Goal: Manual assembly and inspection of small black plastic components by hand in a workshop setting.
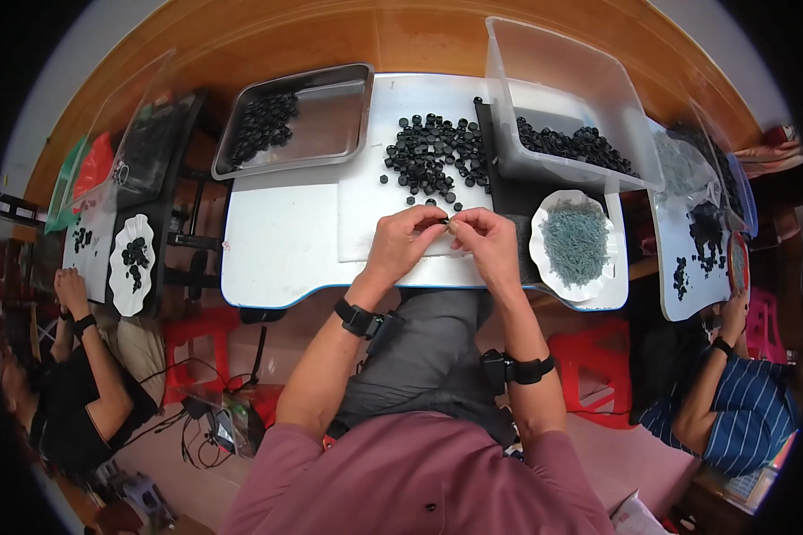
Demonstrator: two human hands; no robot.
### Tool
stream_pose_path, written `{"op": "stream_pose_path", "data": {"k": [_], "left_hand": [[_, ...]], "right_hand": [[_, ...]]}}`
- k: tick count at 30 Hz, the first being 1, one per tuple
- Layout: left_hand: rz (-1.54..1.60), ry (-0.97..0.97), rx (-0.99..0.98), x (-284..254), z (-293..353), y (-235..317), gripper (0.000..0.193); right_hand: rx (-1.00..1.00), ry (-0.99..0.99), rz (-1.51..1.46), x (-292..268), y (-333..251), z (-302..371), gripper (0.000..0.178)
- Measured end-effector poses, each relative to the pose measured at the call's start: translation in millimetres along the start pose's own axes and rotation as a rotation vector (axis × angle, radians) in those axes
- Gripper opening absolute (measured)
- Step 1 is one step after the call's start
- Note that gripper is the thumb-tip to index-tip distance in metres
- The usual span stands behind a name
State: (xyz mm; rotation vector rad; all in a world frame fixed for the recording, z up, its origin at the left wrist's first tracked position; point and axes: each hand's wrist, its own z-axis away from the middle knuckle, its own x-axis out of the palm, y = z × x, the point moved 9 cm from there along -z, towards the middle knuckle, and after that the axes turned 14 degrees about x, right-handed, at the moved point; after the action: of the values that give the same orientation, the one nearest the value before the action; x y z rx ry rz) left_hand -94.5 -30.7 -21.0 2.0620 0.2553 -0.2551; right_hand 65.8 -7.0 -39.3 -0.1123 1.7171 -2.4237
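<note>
My left hand (pixel 401 242) and my right hand (pixel 491 245) meet over the near part of the white table, thumbs and forefingers pinched together. Between the left fingertips sits a small black part (pixel 444 221). Whatever the right fingertips pinch against it is too small to make out. Just beyond my hands lies a loose pile of small black round caps (pixel 433 156) on a white sheet (pixel 359 209). To the right, a white scalloped plate (pixel 544 267) bears a heap of thin grey-green pieces (pixel 575 242).
A metal tray (pixel 330 116) with black caps stands at the far left of the table, a clear plastic bin (pixel 567 76) with more at the far right. Co-workers sit at side tables left and right. Red stools (pixel 593 366) and cables (pixel 201 428) are below.
</note>
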Motion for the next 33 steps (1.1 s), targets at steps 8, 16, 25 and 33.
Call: {"op": "stream_pose_path", "data": {"k": [8,16,25,33], "left_hand": [[-0.043,-0.009,0.028,-0.3,0.7,-2.3,0.020],[-0.012,-0.001,-0.070,-1.1,0.8,-7.8,0.017],[0.100,0.004,-0.042,-0.9,-0.4,-8.6,0.014],[0.076,0.013,-0.074,0.6,1.8,-9.8,0.014]], "right_hand": [[0.009,0.057,0.053,1.7,-0.5,0.2,0.016],[-0.024,0.048,0.063,4.8,1.4,0.9,0.016],[-0.060,0.005,-0.045,5.7,-0.2,-2.7,0.019],[-0.024,-0.031,0.016,3.8,2.8,-4.7,0.019]]}}
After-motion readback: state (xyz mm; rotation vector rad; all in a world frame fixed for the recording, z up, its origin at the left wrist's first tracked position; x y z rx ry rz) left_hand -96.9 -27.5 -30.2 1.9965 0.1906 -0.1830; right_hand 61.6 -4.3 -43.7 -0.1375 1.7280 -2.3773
